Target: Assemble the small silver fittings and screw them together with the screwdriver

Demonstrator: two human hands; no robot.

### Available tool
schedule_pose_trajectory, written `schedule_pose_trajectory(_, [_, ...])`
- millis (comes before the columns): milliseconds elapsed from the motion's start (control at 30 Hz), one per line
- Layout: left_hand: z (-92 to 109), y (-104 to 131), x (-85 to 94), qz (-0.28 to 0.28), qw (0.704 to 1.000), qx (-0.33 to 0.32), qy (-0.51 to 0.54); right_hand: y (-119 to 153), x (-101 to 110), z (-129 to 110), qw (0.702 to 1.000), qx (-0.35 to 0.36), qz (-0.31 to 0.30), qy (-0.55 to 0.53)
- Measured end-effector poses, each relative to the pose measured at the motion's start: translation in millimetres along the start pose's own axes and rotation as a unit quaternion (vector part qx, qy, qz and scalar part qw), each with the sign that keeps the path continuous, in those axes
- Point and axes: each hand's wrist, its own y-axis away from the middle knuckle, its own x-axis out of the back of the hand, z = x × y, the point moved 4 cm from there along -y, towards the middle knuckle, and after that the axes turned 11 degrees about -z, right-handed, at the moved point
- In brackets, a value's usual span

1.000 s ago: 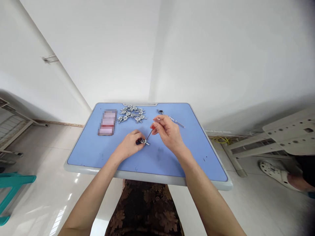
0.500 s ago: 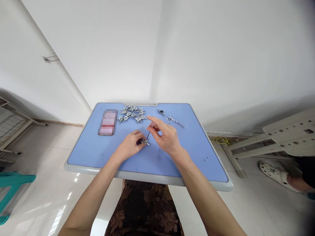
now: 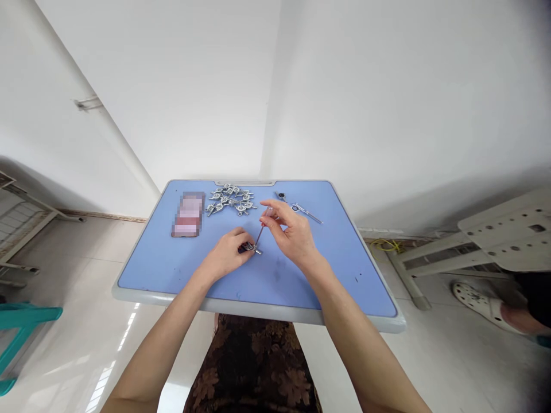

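My left hand (image 3: pixel 230 252) is closed around a small metal part (image 3: pixel 257 250), pressing it against the blue tabletop (image 3: pixel 172 267). Part of it is hidden under my fingers. A screwdriver (image 3: pixel 260 234) with a thin shaft and a clear reddish handle is gripped in my right hand (image 3: pixel 290 232). Its shaft slants down so that the tip meets the metal part by my left fingertips. Beyond my hands lies a cluster of several similar metal parts (image 3: pixel 232 199).
A phone (image 3: pixel 188 215), blurred out, lies on the left of the table. At the back right are a dark-centred metal part (image 3: pixel 281 196) and a slim clear-handled tool (image 3: pixel 310 214). A teal stool (image 3: pixel 26 321) stands at left; a person's shoe (image 3: pixel 476 301) shows at right.
My right fingers have shifted slightly on the screwdriver handle, leaving more of the reddish handle in sight. My left hand and the metal part stay in place.
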Motion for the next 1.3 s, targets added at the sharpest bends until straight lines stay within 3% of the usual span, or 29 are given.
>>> schedule_pose_trajectory(200, [0.5,0.4,-0.6,-0.004,1.0,-0.005,0.005,-1.9,-3.1,1.3,0.997,0.025,0.018,0.076])
schedule_pose_trajectory(400, [0.2,0.1,-0.8,-0.003,1.0,-0.007,0.005,-0.8,3.9,-7.7,0.999,0.042,-0.029,0.004])
schedule_pose_trajectory(567, [-1.2,0.1,-1.4,-0.008,1.0,0.004,0.008,-1.9,5.9,-10.0,0.997,0.027,0.035,0.066])
schedule_pose_trajectory(667, [-1.2,0.3,-1.2,-0.011,1.0,0.011,0.016,-1.5,2.4,-8.5,0.995,0.022,0.041,0.092])
schedule_pose_trajectory(900, [1.6,0.3,0.4,-0.014,1.0,0.011,0.024,0.2,-5.6,-9.2,0.996,0.048,-0.001,0.076])
schedule_pose_trajectory(1067, [1.6,0.3,0.1,-0.012,1.0,0.002,0.025,-1.3,-1.3,-12.1,0.995,0.053,-0.066,0.054])
schedule_pose_trajectory(1300, [-0.4,0.6,-1.4,-0.012,1.0,0.0,0.013,-3.0,-0.9,-4.6,0.994,0.033,0.003,0.104])
